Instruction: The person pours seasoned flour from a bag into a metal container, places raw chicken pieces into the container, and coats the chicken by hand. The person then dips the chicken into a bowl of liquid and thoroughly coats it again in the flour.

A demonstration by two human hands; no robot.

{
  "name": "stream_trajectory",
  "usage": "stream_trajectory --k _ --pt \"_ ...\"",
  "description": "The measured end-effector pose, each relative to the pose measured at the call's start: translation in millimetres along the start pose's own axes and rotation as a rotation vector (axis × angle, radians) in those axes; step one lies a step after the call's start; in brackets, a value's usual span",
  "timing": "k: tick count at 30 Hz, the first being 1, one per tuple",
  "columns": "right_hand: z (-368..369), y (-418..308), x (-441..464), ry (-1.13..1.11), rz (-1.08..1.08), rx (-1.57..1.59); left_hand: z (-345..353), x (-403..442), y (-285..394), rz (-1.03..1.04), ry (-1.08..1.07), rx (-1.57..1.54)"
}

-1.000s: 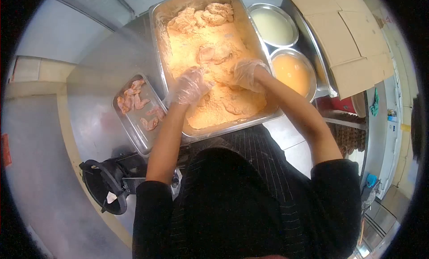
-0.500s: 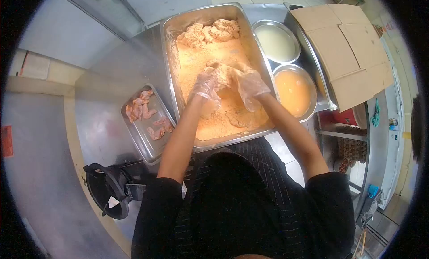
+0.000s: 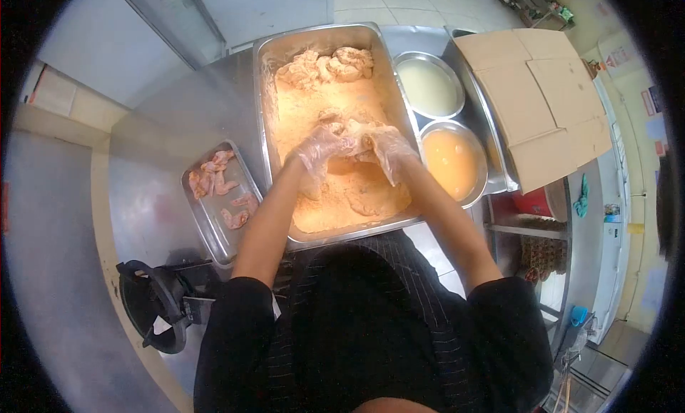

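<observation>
A deep metal pan (image 3: 266,138) in front of me holds orange-tinted breading flour (image 3: 314,108). My left hand (image 3: 317,150) and my right hand (image 3: 389,150), both in clear plastic gloves, are closed around a flour-coated chicken piece (image 3: 354,133) just above the flour. Part of that piece is hidden by the gloves. Several coated chicken pieces (image 3: 325,65) are heaped at the pan's far end. One more coated lump (image 3: 367,201) lies near the pan's close edge, partly buried in flour.
Left of the pan, a shallow metal tray (image 3: 207,231) carries raw chicken wings (image 3: 214,174). To the right stand a bowl of pale liquid (image 3: 429,88) and a bowl of orange egg mixture (image 3: 451,167). Flattened cardboard (image 3: 539,99) covers a container beyond. A black burner ring (image 3: 153,306) is at lower left.
My hands have drawn closer together around the chicken piece, with my left fingers turned further inward. The whole view has shifted slightly left and down with my head.
</observation>
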State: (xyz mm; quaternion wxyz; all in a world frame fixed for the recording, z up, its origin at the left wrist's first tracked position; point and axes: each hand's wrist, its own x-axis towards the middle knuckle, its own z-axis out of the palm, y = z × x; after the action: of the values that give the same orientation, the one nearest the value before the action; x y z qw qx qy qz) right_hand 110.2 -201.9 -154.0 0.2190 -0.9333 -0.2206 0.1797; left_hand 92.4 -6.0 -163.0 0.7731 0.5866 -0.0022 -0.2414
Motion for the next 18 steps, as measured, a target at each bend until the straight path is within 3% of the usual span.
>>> stream_trajectory --k 2,3,4,5,6,7,9,11,13,14,15,17,18 --pt "-14 -22 -16 0.082 -0.029 -0.194 -3 11 -3 -0.092 -0.133 0.121" --pt "-2 -10 -9 0.106 -0.001 -0.134 -5 13 -6 -0.084 -0.139 0.123" --pt "2 -6 -6 0.116 0.003 -0.14 1 7 -2 -0.201 -0.056 0.11" --pt "4 -6 -3 0.01 -0.011 0.073 7 4 1 -0.316 0.022 0.101" --pt "4 -5 -1 -0.08 -0.023 0.288 -11 13 -21 0.001 -0.161 0.47" --pt "7 -3 -3 -0.019 -0.134 0.19 -29 28 -41 0.343 -0.352 0.831" --pt "18 -3 -9 0.032 -0.26 0.118 -10 26 -41 -0.169 -0.077 0.72" --pt "25 -2 -8 0.014 -0.274 0.185 -30 37 -52 0.864 -0.605 2.139" --pt "24 -1 -8 0.032 -0.363 0.368 -45 50 -75 0.983 -0.421 1.513" --pt "25 -1 -9 0.05 -0.468 0.518 -41 40 -80 0.693 -0.419 1.003" --pt "33 7 -3 0.023 -0.452 0.428 -32 35 -76 0.381 -0.4 0.503" --pt "34 8 -4 -0.018 -0.32 0.234 1 14 -21 0.43 -0.655 2.186" --pt "29 2 -13 -0.028 -0.203 0.133 -3 17 -26 0.56 -0.653 1.878"
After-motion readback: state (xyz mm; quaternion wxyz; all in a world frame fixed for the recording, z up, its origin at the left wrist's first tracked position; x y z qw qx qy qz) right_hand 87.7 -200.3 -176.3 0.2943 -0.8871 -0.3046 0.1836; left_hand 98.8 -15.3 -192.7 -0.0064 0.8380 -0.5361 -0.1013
